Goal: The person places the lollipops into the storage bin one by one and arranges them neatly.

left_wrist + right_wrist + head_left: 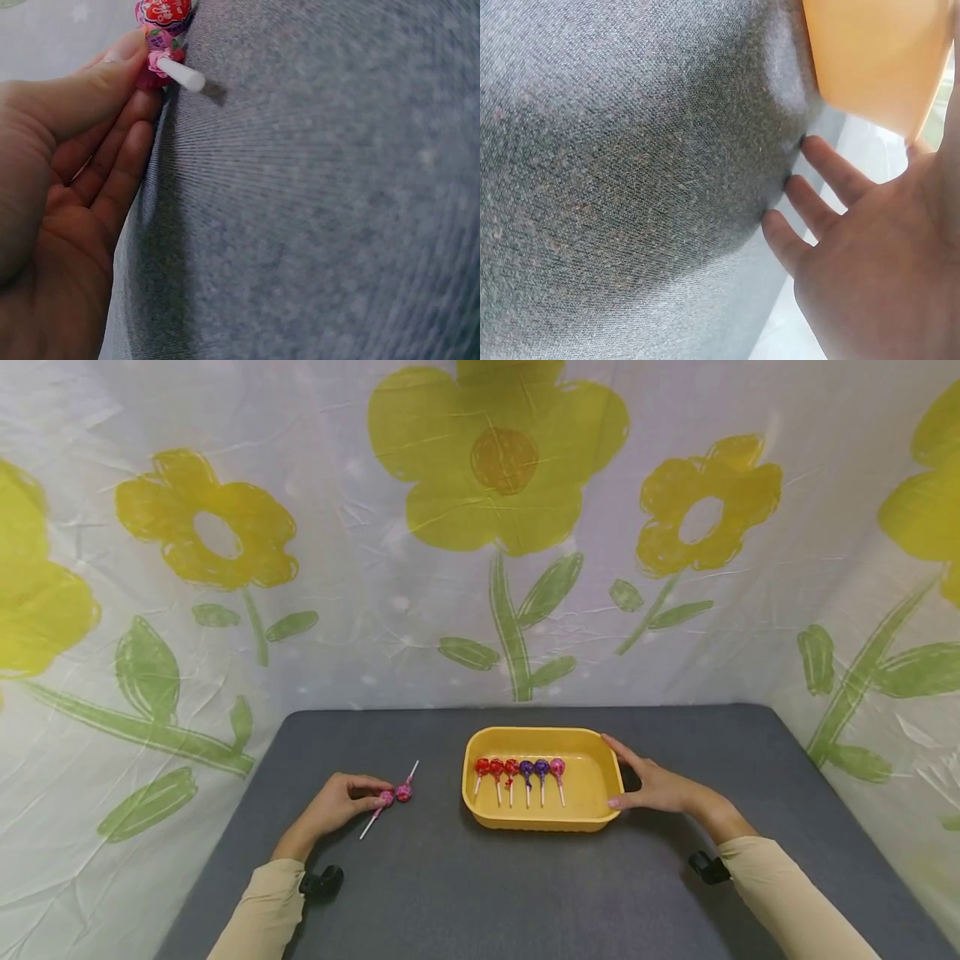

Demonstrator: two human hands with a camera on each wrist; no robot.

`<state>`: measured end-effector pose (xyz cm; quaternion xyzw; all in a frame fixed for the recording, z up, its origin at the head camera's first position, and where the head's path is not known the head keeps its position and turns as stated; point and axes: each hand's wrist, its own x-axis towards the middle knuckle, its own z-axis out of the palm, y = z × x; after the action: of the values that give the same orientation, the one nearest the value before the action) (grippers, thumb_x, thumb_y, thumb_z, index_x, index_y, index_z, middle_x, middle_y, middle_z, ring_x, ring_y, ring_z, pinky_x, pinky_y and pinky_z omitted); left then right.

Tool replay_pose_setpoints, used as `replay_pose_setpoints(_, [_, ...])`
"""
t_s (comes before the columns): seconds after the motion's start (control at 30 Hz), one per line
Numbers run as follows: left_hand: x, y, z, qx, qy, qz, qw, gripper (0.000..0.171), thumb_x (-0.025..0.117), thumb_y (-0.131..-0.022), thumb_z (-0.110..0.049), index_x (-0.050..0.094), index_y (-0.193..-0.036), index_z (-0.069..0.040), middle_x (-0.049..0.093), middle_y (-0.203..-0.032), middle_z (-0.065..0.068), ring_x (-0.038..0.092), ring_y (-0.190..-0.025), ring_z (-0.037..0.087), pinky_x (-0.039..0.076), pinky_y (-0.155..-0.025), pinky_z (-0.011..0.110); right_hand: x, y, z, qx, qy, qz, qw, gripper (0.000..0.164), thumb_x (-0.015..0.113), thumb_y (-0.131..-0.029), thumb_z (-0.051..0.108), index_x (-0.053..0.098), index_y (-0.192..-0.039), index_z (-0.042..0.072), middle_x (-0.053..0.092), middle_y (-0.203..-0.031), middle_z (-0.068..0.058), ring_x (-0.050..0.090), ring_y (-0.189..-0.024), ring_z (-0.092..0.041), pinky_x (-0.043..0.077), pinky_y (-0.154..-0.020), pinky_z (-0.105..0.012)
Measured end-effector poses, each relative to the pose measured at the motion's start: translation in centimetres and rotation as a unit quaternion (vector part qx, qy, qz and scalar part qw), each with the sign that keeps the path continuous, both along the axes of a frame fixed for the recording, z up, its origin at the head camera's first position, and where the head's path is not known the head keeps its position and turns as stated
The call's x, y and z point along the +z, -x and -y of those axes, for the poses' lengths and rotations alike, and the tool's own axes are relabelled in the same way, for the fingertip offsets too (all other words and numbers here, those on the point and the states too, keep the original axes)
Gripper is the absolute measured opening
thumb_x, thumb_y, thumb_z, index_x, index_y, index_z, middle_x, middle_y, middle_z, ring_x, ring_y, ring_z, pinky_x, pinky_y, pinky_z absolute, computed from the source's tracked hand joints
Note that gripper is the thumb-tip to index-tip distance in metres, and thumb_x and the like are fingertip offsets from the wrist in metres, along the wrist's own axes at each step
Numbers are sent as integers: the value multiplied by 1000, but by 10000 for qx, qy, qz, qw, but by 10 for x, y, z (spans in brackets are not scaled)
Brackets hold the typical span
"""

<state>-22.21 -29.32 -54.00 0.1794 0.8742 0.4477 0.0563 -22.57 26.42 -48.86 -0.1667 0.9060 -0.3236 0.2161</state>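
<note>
My left hand (341,807) is at the left of the table, its thumb and fingers pinching the head of a pink lollipop (386,797). That lollipop's white stick points toward the near side. Beside its head lies a second pink lollipop (403,792), stick pointing away; part of its red-and-pink wrapper shows in the left wrist view. My right hand (667,789) spreads its thumb and fingers along the right end of a yellow tray (592,818), touching the rim. In the tray is a row of three red lollipops (497,767), two purple lollipops (542,767) and one pink lollipop (557,767).
The dark grey cloth-covered table (420,893) carries the tray near its far middle. Behind and around the table hangs a pale curtain (360,635) with large yellow flowers. A dark band with a small device (322,882) sits on each wrist.
</note>
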Motion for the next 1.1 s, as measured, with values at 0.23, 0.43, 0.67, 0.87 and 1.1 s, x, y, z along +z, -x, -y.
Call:
replay_pose_setpoints(0.23, [4,-1,-2,117,115,107,9998,23,76,-86,-14,77,-108,-8,76,-106,13,66,-84,-1,54,-74,18,0,-1,0,66,41,-26,10000,108,75,-84,46,-2,-160,34,27,-160,-23,20,-147,-52,25,-106,-78])
replay_pose_setpoints(0.43, [20,-1,-10,35,-117,20,9999,25,76,-86,-10,75,-110,-3,75,-106,18,67,-84,-1,56,-72,18,3,-2,-2,87,21,-90,9999,109,76,-84,45,-1,-160,32,28,-158,-24,21,-145,-54,27,-105,-78])
replay_pose_setpoints(0.67, [45,8,-24,-218,-421,-62,9989,25,77,-86,-19,76,-109,-10,75,-105,13,69,-86,3,57,-75,21,2,-3,-2,119,74,-129,9998,109,76,-84,44,-1,-160,31,27,-158,-26,21,-145,-54,26,-105,-78])
replay_pose_setpoints(0.87, [62,16,-38,-401,-378,-90,9984,28,75,-88,-21,74,-113,-9,75,-107,10,70,-89,4,58,-77,21,2,-3,-2,171,154,-116,9997,109,76,-85,43,-1,-160,30,26,-158,-27,21,-145,-55,26,-105,-78])
replay_pose_setpoints(1.1, [82,24,-60,-555,-408,45,9976,26,74,-89,-26,74,-114,-19,75,-109,5,72,-93,10,59,-81,22,2,-1,-1,111,151,-96,9998,109,76,-84,43,-1,-160,33,28,-158,-25,22,-146,-53,26,-106,-78])
